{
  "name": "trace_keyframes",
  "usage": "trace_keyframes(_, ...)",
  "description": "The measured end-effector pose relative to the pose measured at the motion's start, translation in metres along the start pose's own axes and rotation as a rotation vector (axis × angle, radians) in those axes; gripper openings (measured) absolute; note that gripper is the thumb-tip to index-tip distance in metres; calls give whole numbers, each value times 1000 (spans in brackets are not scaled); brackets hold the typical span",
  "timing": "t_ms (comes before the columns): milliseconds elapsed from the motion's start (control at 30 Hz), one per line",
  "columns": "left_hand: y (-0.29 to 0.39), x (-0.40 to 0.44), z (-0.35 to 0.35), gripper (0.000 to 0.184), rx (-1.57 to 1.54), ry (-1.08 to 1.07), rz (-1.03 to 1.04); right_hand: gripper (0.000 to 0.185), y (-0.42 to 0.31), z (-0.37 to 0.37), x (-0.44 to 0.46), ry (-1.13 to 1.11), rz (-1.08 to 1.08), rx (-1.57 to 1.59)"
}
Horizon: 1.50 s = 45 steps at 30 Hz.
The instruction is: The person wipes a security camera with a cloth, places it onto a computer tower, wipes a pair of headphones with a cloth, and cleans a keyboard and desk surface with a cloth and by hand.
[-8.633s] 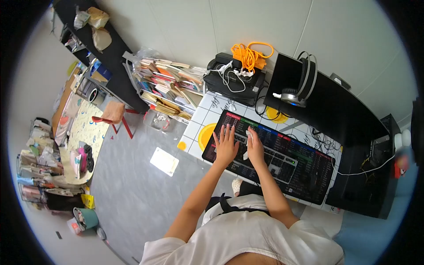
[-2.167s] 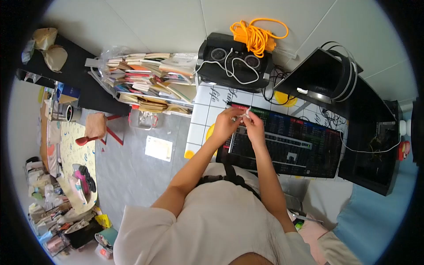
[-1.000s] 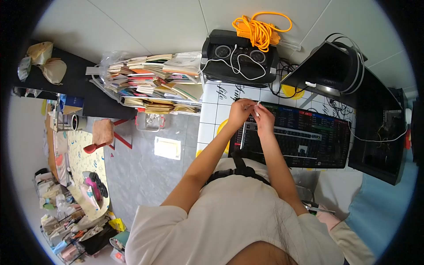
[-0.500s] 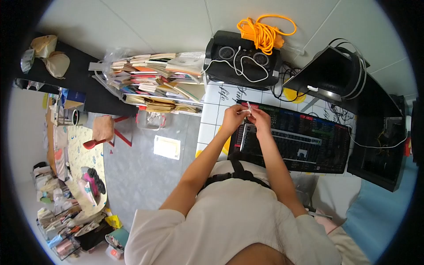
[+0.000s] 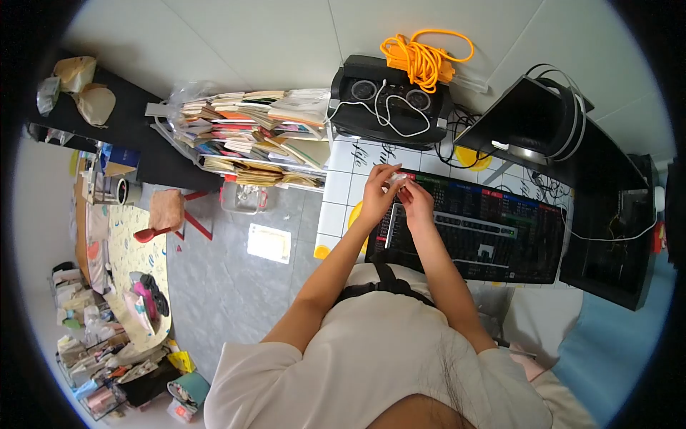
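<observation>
Over the left end of the dark desk mat [image 5: 532, 261], my two hands meet fingertip to fingertip. A small white object [image 5: 399, 178] is pinched between them, too small and too covered by fingers to name. My left hand [image 5: 379, 196] has its thumb and fingers closed at it, with some fingers stretched above. From the other side my right hand [image 5: 417, 204] presses its fingertips together on the same object. Just below and right of the hands lies a grey and black keyboard [image 5: 468, 227] on the mat, its left end partly covered by my right hand and forearm.
Behind the hands stands a black speaker box [image 5: 391, 107] with a white cable, and coiled orange cord [image 5: 427, 68] above. Headphones [image 5: 572, 118] hang by the monitor [image 5: 525, 107]. A black computer case [image 5: 607, 247] is at right. Stacked books [image 5: 250, 129] fill a shelf at left.
My left fingers have lifted and spread somewhat over the small white object, which now shows less. Both hands stay together in nearly the same place. The view has shifted slightly.
</observation>
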State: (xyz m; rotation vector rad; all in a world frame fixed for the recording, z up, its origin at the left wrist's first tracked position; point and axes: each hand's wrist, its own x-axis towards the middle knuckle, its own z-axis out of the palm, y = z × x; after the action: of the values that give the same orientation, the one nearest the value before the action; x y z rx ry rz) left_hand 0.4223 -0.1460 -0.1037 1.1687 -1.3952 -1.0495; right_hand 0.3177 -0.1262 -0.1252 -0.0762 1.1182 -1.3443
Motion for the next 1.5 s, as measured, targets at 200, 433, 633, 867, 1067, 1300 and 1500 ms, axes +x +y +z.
trace_keyframes(200, -17, -2, 22, 19, 86, -128, -40, 11, -5, -10, 3, -36, 15, 83)
trace_keyframes(433, -31, -37, 57, 24, 202, -43, -152, 18, 18, -40, 26, 296, 62, 19)
trace_keyframes(633, -33, -47, 57, 28, 243, 68, 10, 24, 10, -40, 14, 224, 26, -143)
trace_keyframes(867, -53, -37, 40, 37, 458, -238, 249, 25, 19, -58, 33, 258, -19, -144)
trace_keyframes(1067, -45, -21, 13, 28, 373, -137, 228, 19, 14, -41, 19, -94, -26, -93)
trace_keyframes(1300, -16, -11, -2, 22, 50, -107, 95, 20, 2, -41, 18, -249, 104, -146)
trace_keyframes(1500, -13, -13, -7, 15, 183, -145, 50, 16, 5, -24, -1, -210, 93, -145)
